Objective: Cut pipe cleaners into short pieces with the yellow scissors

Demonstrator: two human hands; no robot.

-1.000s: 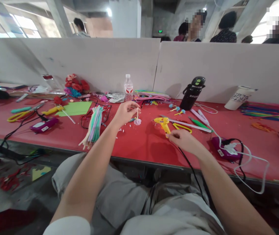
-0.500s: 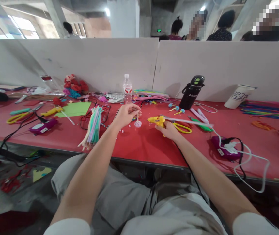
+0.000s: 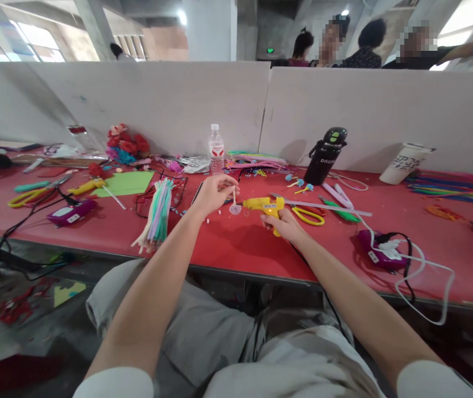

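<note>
My left hand [image 3: 218, 194] pinches the pale stem of a small lilac pipe-cleaner flower [image 3: 235, 209], whose head hangs downward over the red table. My right hand [image 3: 285, 223] is wrapped round the handle of a yellow hot glue gun [image 3: 266, 205]. Its nozzle points left and sits right beside the flower head; whether they touch I cannot tell. From the gun's back a long clear glue stick [image 3: 336, 210] sticks out to the right. Scissors with yellow handles [image 3: 308, 216] lie just behind my right hand. A bundle of pastel pipe cleaners [image 3: 158, 214] lies left of my left forearm.
A water bottle [image 3: 216, 150], a black flask [image 3: 327, 156] and a white cup [image 3: 405, 162] stand along the partition [image 3: 157, 105]. Small blue flowers [image 3: 300, 183] lie near the flask. Purple power boxes [image 3: 381, 251] with cords sit at right and left. People are beyond the partition.
The glue gun has turned level and come left, bringing its nozzle up to the flower head. My left hand has hardly moved, still holding the stem.
</note>
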